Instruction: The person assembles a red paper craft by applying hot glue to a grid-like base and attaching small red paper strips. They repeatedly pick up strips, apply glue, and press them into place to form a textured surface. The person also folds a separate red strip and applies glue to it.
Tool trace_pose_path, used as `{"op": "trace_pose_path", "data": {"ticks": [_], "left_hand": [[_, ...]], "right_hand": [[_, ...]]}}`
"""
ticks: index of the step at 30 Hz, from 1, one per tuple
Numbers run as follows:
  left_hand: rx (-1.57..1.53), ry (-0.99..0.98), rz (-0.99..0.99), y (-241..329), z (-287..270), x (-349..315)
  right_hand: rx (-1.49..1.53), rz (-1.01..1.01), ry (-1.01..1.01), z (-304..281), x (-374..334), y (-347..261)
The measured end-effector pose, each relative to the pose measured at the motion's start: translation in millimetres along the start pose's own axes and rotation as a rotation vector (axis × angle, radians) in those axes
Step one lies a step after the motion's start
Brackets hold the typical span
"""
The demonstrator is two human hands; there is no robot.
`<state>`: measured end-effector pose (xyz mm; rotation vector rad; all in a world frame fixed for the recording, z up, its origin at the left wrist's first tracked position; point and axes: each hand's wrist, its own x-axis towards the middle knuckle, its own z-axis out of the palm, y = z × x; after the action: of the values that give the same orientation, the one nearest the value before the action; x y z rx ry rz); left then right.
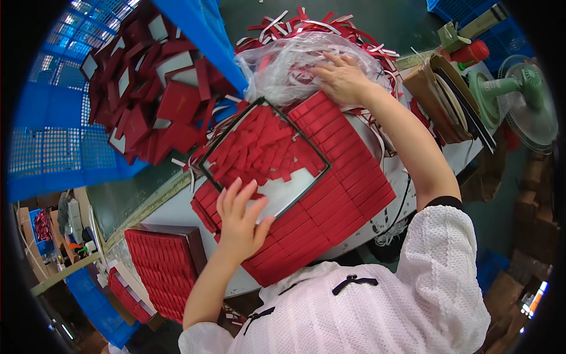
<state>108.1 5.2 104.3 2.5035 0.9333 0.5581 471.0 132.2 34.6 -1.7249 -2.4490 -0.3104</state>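
Note:
My left hand (239, 219) is open, fingers spread over the near-left edge of a dark-rimmed tray (311, 182). Inside the tray lies a loose heap of short red strips (253, 144) on a pale bottom. Beneath and beside it stand rows of stacked red boxes (348, 141), packed side by side. My right hand (342, 76) rests open, fingers apart, on a crumpled clear plastic bag (283, 65) at the far end of the boxes. Whether its fingertips pinch any of the film cannot be seen.
A blue crate (53, 135) at left holds a jumbled heap of red boxes (153, 112). Red and white ribbon scraps (330, 23) lie behind the bag. At right are a cardboard box (421, 88) and a green fan (525, 88). Another red stack (162, 265) stands near left.

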Motion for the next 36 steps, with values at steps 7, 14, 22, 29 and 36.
{"op": "trace_pose_path", "data": {"ticks": [7,14,22,29,36], "left_hand": [[0.026,0.096,0.239,-25.8,33.9,184.2],[0.508,-0.19,-0.177,-73.8,89.8,276.5],[0.4,-0.051,0.169,-52.5,45.6,288.5],[0.513,0.351,0.361,12.6,-44.6,308.8],[0.537,-0.3,0.009,4.5,-11.9,266.1]], "right_hand": [[-0.002,0.128,-0.284,-41.5,-42.3,23.6],[-0.158,0.154,-0.447,-47.2,-65.8,26.5],[0.556,0.351,0.082,3.5,-23.2,20.0],[0.192,0.386,-0.274,-45.9,-25.0,4.7],[0.287,0.348,-0.368,-25.3,-28.7,7.6]]}}
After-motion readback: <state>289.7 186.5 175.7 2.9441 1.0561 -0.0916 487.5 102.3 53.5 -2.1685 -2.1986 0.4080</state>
